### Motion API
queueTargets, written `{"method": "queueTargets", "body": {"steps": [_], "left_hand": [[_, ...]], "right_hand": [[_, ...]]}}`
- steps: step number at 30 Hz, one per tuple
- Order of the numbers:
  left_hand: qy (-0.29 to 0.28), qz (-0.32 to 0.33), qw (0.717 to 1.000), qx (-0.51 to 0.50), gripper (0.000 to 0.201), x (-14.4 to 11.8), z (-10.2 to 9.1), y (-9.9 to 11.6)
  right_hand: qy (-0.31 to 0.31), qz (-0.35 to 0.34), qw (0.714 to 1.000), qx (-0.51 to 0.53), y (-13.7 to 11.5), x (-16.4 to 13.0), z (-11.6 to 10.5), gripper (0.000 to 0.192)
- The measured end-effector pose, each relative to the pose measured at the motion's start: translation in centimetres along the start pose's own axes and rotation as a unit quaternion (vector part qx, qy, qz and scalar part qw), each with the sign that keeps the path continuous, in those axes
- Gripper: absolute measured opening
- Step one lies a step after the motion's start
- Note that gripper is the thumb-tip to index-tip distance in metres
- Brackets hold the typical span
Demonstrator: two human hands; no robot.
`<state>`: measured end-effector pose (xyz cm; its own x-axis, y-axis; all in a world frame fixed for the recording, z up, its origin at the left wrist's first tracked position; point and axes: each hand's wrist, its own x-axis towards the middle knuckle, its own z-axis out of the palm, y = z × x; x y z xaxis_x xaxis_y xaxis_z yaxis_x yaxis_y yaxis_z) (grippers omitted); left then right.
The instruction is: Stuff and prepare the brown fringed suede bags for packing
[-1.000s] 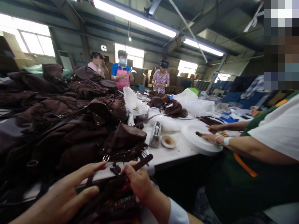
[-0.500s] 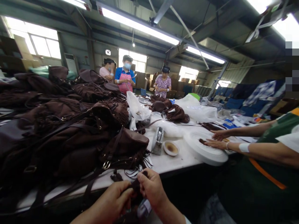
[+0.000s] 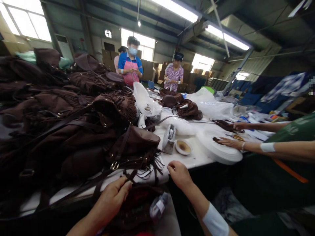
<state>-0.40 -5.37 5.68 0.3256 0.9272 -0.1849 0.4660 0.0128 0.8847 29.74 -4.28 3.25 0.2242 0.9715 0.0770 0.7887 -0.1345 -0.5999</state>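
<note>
My left hand (image 3: 114, 193) pinches a dark brown strap (image 3: 131, 177) between thumb and fingers at the table's front edge. Apart from it, my right hand (image 3: 180, 175) hovers by the table edge with curled fingers; whether anything is in them I cannot make out. Just behind the left hand lies a brown fringed bag (image 3: 137, 144) with a metal buckle (image 3: 115, 165) on its strap. Below the hands, a clear plastic packet with a white label (image 3: 159, 208) sits over dark material.
A heap of brown bags (image 3: 49, 108) covers the table's left. Beyond my right hand are a metal tape dispenser (image 3: 169, 139), a stained round dish (image 3: 183, 147) and a large white roll (image 3: 219, 147), touched by a co-worker's hand (image 3: 231, 143). Other people (image 3: 130, 65) stand across the table.
My right hand has let go of the dark strap piece and moved right, away from my left hand. The left hand has shifted slightly left. The co-worker's farther hand has reached forward to brown material.
</note>
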Motion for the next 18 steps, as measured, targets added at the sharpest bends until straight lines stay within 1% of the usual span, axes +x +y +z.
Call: {"method": "queueTargets", "body": {"steps": [2, 4, 7, 10, 14, 18], "left_hand": [[-0.007, -0.003, 1.000, 0.011, 0.042, 0.1, 0.1, -0.4], [-0.015, -0.005, 1.000, 0.014, 0.042, 0.2, 0.4, -0.7], [-0.027, -0.005, 0.999, 0.017, 0.043, 0.4, 0.7, -0.8], [-0.033, 0.002, 0.999, 0.022, 0.042, 0.4, 1.0, -0.6], [-0.019, 0.007, 0.999, 0.038, 0.043, 0.0, 1.1, -0.6], [-0.017, 0.005, 0.999, 0.045, 0.046, -0.2, 1.1, -0.8]], "right_hand": [[-0.022, 0.008, 0.997, -0.070, 0.7, -0.8, 0.7, 0.013], [-0.024, -0.001, 0.993, -0.115, 0.8, -1.8, 1.6, 0.018], [-0.020, -0.019, 0.986, -0.164, 0.5, -2.4, 2.5, 0.016], [-0.040, -0.045, 0.980, -0.190, 0.5, -2.0, 2.4, 0.010], [-0.058, -0.065, 0.971, -0.221, 0.7, -1.0, 1.7, 0.023], [-0.058, -0.094, 0.961, -0.254, 0.7, -0.6, 1.3, 0.021]]}}
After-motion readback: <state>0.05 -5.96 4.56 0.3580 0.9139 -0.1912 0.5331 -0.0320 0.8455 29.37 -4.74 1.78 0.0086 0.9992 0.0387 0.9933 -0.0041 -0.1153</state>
